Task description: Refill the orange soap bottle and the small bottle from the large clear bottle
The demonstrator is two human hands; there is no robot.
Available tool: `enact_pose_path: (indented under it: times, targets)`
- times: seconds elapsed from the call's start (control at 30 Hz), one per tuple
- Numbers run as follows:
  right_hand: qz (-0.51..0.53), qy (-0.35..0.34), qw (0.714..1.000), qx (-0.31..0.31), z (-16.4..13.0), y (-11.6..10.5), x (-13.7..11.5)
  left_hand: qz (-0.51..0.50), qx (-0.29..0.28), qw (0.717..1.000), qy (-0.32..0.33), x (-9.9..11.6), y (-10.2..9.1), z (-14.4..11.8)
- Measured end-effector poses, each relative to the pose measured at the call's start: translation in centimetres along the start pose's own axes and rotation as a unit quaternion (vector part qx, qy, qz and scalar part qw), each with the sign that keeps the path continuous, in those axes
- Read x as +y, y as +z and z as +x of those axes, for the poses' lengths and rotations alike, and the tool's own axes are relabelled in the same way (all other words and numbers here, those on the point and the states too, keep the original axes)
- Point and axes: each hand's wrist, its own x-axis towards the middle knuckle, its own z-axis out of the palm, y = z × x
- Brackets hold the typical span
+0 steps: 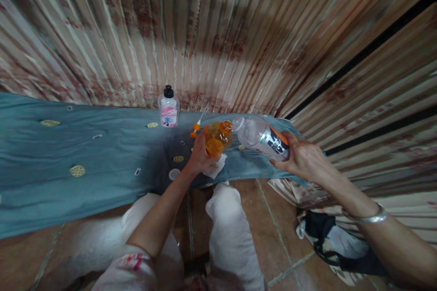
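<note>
My left hand [201,154] is wrapped round a translucent orange bottle [217,138], tilted with its open neck toward the right. In my right hand [298,154] is a larger clear plastic bottle [261,136] with a black, white and orange label. It lies nearly on its side, its mouth meeting or almost meeting the orange bottle's neck; I cannot tell if they touch. Behind my left hand an orange pump head [195,130] with a clear tube rests on the cloth. A crumpled white tissue [215,167] lies under the orange bottle.
A clear bottle with black cap and pink label [168,109] stands upright at the back of the teal cloth [109,154]. A round whitish lid [174,174] lies near the front edge. Pleated curtains [170,32] hang behind. A dark bag [327,236] sits on the tiled floor at right.
</note>
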Motion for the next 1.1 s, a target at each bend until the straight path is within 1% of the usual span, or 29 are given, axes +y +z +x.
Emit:
enact_pose_path:
  times: [0.2,0.33,0.57,0.87,0.97,1.1]
  targets:
    - [-0.004,-0.002,1.000,-0.004,0.1,-0.4,-0.1,-0.012,-0.009,1.000,0.000,-0.1,-0.1,0.0]
    - [-0.011,-0.005,1.000,0.005,0.1,-0.3,0.0,-0.022,-0.004,1.000,0.007,-0.1,-0.1,0.1]
    - [-0.011,-0.004,1.000,0.000,0.1,-0.4,-0.1,-0.012,-0.009,1.000,-0.006,0.0,-0.1,0.1]
    - [-0.017,-0.008,1.000,-0.007,0.2,-0.7,-0.2,0.020,-0.032,0.999,-0.033,1.1,-0.5,0.1]
    - [-0.019,-0.008,1.000,-0.004,0.1,-0.6,-0.3,0.022,-0.030,0.999,-0.027,1.2,-0.5,0.1]
    - [-0.017,-0.011,1.000,-0.002,0.0,-0.6,-0.3,0.020,-0.021,0.999,-0.018,0.8,-0.3,0.0]
